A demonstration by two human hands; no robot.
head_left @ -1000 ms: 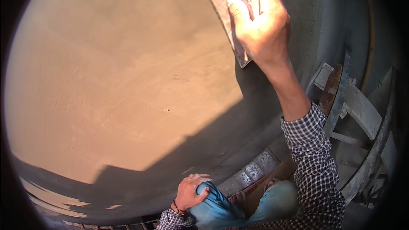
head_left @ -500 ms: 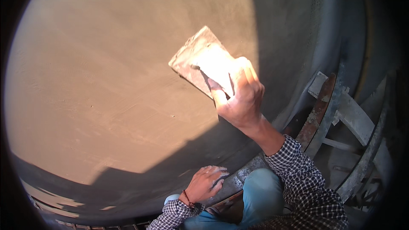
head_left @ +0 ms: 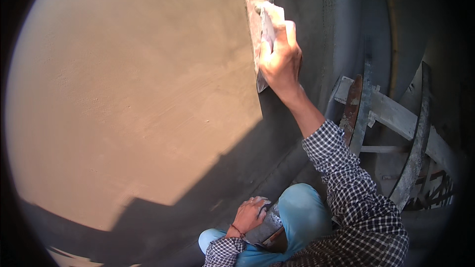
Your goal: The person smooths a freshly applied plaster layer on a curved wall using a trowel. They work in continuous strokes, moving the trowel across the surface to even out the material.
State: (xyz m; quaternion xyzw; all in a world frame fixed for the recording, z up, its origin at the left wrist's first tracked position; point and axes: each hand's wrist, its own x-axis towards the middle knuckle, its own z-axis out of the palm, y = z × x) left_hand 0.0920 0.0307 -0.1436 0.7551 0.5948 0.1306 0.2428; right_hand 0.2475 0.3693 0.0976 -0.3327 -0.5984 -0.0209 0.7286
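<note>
My right hand (head_left: 283, 62) is closed around the handle of a rectangular finishing trowel (head_left: 253, 32) smeared with cement. The trowel's long blade stands nearly upright in view against a broad, smooth cement surface (head_left: 138, 94), at the border between sunlight and shadow. Low in the middle, beside my bent knee, my left hand (head_left: 250, 215) has its fingers curled toward the thumb. Something dark shows between them, but what it is cannot be made out. A cord circles that wrist. Small specks and faint streaks mark the sunlit cement.
On the right, curved metal bars (head_left: 360, 104) and a pale crosspiece (head_left: 396, 113) stand beyond the cement's rounded edge. My knee in blue trousers (head_left: 303, 210) rises at the lower middle, close to the shadowed cement. Stepped shadow covers the lower and right parts of the surface.
My right hand has moved the trowel up and slightly right across the cement, turning its blade from slanted to nearly upright. My left hand stays by the knee, much as before.
</note>
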